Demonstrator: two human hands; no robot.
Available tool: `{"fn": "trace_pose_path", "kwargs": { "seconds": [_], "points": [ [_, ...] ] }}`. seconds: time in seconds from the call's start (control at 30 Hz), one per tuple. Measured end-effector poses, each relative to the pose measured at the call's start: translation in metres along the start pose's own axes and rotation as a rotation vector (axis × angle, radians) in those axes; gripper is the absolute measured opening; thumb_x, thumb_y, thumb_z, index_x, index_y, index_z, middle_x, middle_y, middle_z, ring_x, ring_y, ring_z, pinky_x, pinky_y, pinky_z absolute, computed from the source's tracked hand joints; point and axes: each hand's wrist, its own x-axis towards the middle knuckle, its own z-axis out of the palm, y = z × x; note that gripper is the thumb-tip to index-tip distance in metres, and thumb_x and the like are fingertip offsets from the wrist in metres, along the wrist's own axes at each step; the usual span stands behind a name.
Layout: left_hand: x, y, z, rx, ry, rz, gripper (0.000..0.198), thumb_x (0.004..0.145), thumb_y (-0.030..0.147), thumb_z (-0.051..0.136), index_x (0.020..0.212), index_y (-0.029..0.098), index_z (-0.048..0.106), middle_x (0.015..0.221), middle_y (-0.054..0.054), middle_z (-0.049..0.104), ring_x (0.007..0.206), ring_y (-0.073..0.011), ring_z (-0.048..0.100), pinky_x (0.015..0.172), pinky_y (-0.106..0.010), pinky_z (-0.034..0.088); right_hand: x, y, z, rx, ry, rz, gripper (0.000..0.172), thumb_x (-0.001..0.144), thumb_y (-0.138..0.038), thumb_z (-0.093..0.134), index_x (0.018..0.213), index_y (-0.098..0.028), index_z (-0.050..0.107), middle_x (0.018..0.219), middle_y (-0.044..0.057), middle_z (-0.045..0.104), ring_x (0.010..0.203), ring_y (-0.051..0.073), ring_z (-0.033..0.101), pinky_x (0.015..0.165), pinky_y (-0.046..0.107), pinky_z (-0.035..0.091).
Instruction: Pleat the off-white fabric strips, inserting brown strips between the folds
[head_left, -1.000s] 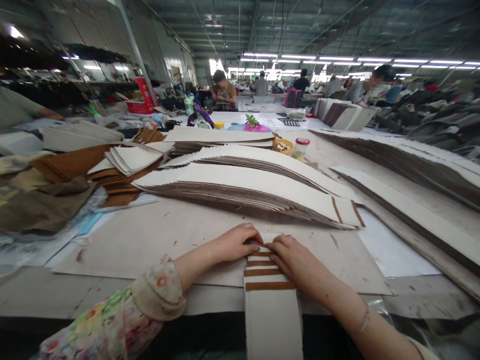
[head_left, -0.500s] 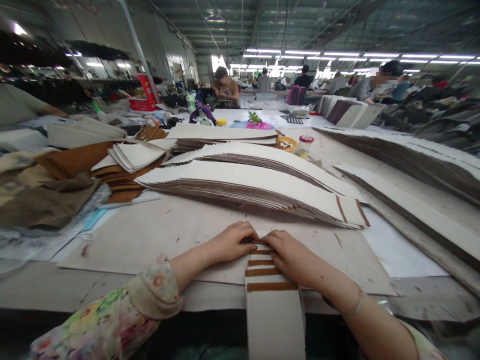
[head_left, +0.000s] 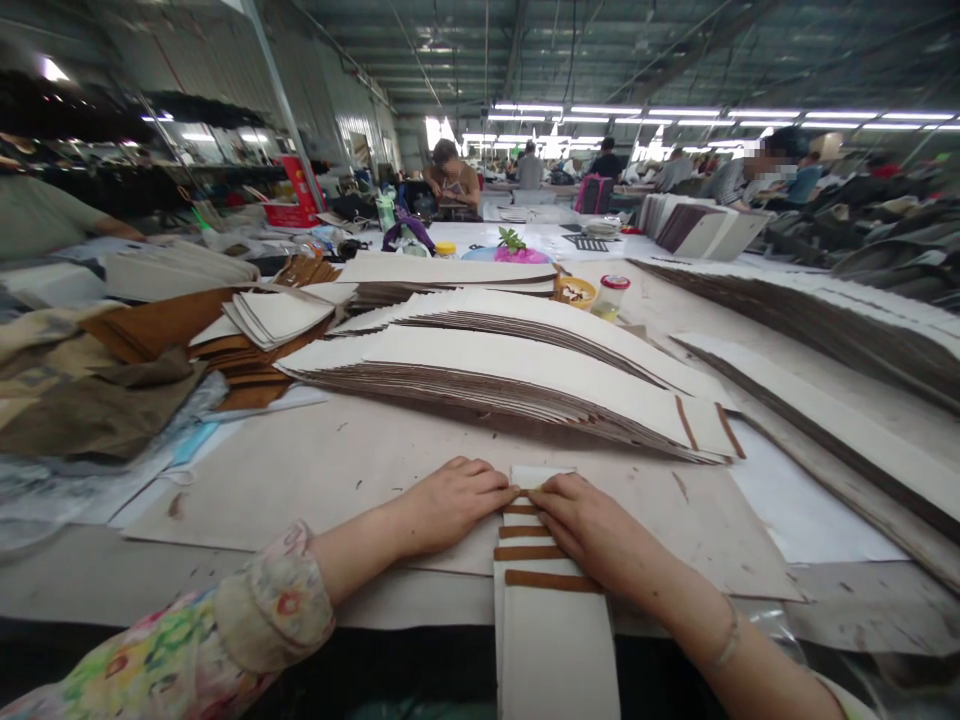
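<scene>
A long white strip of material (head_left: 555, 650) with a pale brownish underside hangs over the table's front edge toward me. Several brown bands (head_left: 551, 580) lie across it. At its far end, my left hand (head_left: 461, 503) has its fingertips closed on the left end of the farthest brown band (head_left: 525, 508). My right hand (head_left: 589, 525) pinches down on the same band from the right, its fingers lying over the strip's right side. The two sets of fingertips nearly meet. Beyond them the strip's bare white end shows.
Curved stacks of white strips (head_left: 480, 350) lie just beyond my hands, the nearest with two brown bands. More long stacks (head_left: 825, 410) run along the right. Brown pieces (head_left: 165, 325) and cloth (head_left: 97, 400) are heaped left. A red-lidded jar (head_left: 613, 295) stands behind; people work farther off.
My fingers have come back slightly toward me from the strip's far end, uncovering its white tip. Both hands now press at a brown band, my left hand flatter than before.
</scene>
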Motion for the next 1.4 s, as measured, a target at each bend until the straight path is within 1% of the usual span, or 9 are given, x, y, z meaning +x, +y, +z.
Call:
{"fn": "trace_pose_path", "kwargs": {
  "seconds": [0.13, 0.23, 0.33, 0.43, 0.53, 0.7, 0.83, 1.03, 1.4],
  "points": [
    [-0.003, 0.0, -0.007, -0.08, 0.005, -0.021, 0.033, 0.087, 0.014, 0.038, 0.118, 0.021, 0.046, 0.115, -0.004, 0.054, 0.103, -0.0183, 0.045, 0.091, -0.03, 0.031, -0.014, 0.01, 0.006, 0.063, 0.099, 0.038, 0.022, 0.087, -0.019, 0.042, 0.104, -0.018, 0.056, 0.091, 0.007, 0.056, 0.087, 0.018, 0.051, 0.081, 0.033, 0.045],
    [0.006, -0.005, -0.013, -0.231, 0.031, -0.055, 0.02, 0.088, 0.019, 0.041, 0.096, 0.018, 0.058, 0.102, -0.003, 0.058, 0.095, -0.0156, 0.05, 0.087, -0.026, 0.035, -0.023, 0.017, 0.013, 0.064, 0.179, 0.054, 0.025, 0.088, -0.021, 0.041, 0.108, -0.018, 0.056, 0.095, 0.007, 0.056, 0.09, 0.018, 0.052, 0.082, 0.033, 0.046],
    [0.025, -0.01, -0.015, -0.345, 0.053, -0.189, 0.018, 0.086, 0.024, 0.044, 0.081, 0.016, 0.059, 0.086, -0.002, 0.059, 0.082, -0.0128, 0.054, 0.076, -0.021, 0.04, -0.028, 0.021, 0.022, 0.042, 0.247, 0.054, 0.026, 0.089, -0.021, 0.04, 0.109, -0.017, 0.055, 0.095, 0.008, 0.056, 0.091, 0.018, 0.052, 0.081, 0.034, 0.047],
    [0.053, -0.008, -0.015, -0.338, 0.059, -0.324, 0.016, 0.084, 0.022, 0.045, 0.092, 0.016, 0.058, 0.09, -0.003, 0.06, 0.084, -0.0129, 0.054, 0.075, -0.02, 0.041, -0.03, 0.022, 0.026, 0.005, 0.277, 0.032, 0.026, 0.089, -0.021, 0.039, 0.109, -0.017, 0.055, 0.095, 0.009, 0.057, 0.092, 0.019, 0.052, 0.081, 0.036, 0.047],
    [0.079, -0.004, -0.014, -0.321, 0.009, -0.353, 0.017, 0.082, 0.023, 0.045, 0.09, 0.016, 0.059, 0.09, -0.004, 0.061, 0.085, -0.015, 0.055, 0.076, -0.022, 0.041, -0.032, 0.02, 0.027, -0.035, 0.308, 0.02, 0.026, 0.089, -0.021, 0.039, 0.109, -0.018, 0.055, 0.096, 0.008, 0.058, 0.09, 0.019, 0.052, 0.08, 0.036, 0.048],
    [0.105, -0.004, -0.013, -0.316, -0.129, -0.396, 0.028, 0.079, 0.039, 0.047, 0.076, 0.015, 0.062, 0.073, -0.004, 0.063, 0.065, -0.0175, 0.056, 0.059, -0.025, 0.042, -0.035, 0.018, 0.026, -0.086, 0.342, 0.013, 0.024, 0.089, -0.02, 0.041, 0.106, -0.015, 0.057, 0.095, 0.009, 0.059, 0.089, 0.019, 0.054, 0.079, 0.034, 0.048],
    [0.11, -0.002, -0.011, -0.364, -0.182, -0.332, 0.019, 0.072, 0.032, 0.057, 0.08, 0.017, 0.064, 0.075, 0.0, 0.065, 0.066, -0.0152, 0.057, 0.058, -0.021, 0.043, -0.035, 0.016, 0.024, -0.103, 0.348, 0.023, 0.023, 0.088, -0.02, 0.041, 0.104, -0.014, 0.057, 0.095, 0.009, 0.06, 0.089, 0.019, 0.054, 0.08, 0.034, 0.048],
    [0.107, 0.01, -0.007, -0.394, -0.082, -0.256, 0.031, 0.066, 0.009, 0.055, 0.095, 0.018, 0.063, 0.096, -0.002, 0.061, 0.086, -0.0153, 0.056, 0.077, -0.021, 0.043, -0.034, 0.015, 0.023, -0.1, 0.341, 0.029, 0.024, 0.089, -0.02, 0.039, 0.103, -0.016, 0.057, 0.095, 0.009, 0.061, 0.089, 0.019, 0.055, 0.079, 0.035, 0.048],
    [0.097, 0.022, -0.004, -0.322, 0.034, -0.165, 0.023, 0.076, 0.007, 0.046, 0.087, 0.015, 0.065, 0.085, -0.005, 0.061, 0.082, -0.0164, 0.055, 0.076, -0.025, 0.042, -0.034, 0.014, 0.021, -0.1, 0.326, 0.029, 0.022, 0.088, -0.018, 0.041, 0.1, -0.014, 0.058, 0.094, 0.01, 0.06, 0.09, 0.02, 0.054, 0.08, 0.035, 0.048]
  ]
}}
